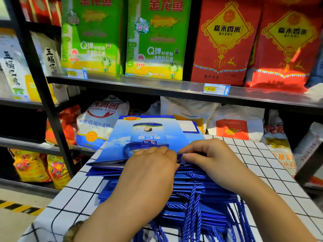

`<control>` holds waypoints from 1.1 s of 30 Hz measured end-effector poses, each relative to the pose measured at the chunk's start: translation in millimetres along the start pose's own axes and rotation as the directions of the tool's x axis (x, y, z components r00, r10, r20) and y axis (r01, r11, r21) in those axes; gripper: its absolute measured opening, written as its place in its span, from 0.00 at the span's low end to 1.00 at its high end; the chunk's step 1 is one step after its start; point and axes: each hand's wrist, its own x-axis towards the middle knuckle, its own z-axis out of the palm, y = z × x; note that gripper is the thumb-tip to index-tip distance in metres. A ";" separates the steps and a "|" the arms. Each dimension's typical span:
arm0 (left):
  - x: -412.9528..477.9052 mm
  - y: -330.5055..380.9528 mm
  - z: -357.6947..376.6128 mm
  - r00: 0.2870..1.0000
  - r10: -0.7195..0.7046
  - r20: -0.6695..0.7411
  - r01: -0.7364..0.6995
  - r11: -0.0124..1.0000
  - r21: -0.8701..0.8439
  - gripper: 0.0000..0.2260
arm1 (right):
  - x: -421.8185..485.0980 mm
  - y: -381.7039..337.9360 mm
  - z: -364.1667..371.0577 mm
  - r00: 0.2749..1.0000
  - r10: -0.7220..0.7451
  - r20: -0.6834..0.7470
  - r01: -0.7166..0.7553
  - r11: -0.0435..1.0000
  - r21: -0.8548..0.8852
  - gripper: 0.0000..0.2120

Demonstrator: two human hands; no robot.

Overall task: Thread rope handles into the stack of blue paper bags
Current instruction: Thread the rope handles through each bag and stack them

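A stack of blue paper bags [108, 170] is laid flat on a surface [262, 165] covered by a white cloth with black lines. The bags are judged to be light, thin and a little stiff. They could be bent or torn at the holes, so the top bag [120, 137] is best held down near its edge. Blue rope handles [193, 217] are hung from the near side of the stack. They look soft and floppy, so each is best pinched close to its tip. At the near edge of the stack's top bag, one rope [180, 159] is pinched between the thumb and fingers of the right hand [209, 159]. The left hand [150, 172] is rested on the stack with its fingers bent down; what is held under them cannot be told. Behind and above the stack, green bags [90, 37] marked "金龙鱼" and red bags [225, 41] marked "嘉禾香米" are stood on a shelf [174, 88]. Behind the stack to the left, "Wonder Farm" is read on a white sack [99, 123]. "杏仁露" is printed upside down on the top bag. Above the stack, "45.00" is shown on a small price tag [215, 89].
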 end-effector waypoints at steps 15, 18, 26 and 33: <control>-11.2 -12.5 13.5 0.969 -0.074 -0.234 0.045 0.991 -0.126 0.08 | 16.6 -11.3 2.3 0.980 0.162 0.116 -0.155 0.986 -0.066 0.10; -15.0 -15.9 15.1 0.977 -0.064 -0.201 0.046 0.995 -0.093 0.05 | 18.6 -7.2 3.6 0.985 0.169 0.033 -0.165 0.982 -0.087 0.12; -27.0 -35.9 -16.3 0.965 -0.257 -0.047 0.202 0.850 -0.487 0.16 | 17.9 -0.5 -11.9 0.978 0.181 -0.100 -0.192 0.975 -0.112 0.13; -22.6 -104.3 -15.2 0.760 -0.645 -0.077 0.594 0.738 -0.321 0.13 | 20.7 16.2 -24.1 0.924 0.354 -0.143 -0.382 0.874 -0.302 0.23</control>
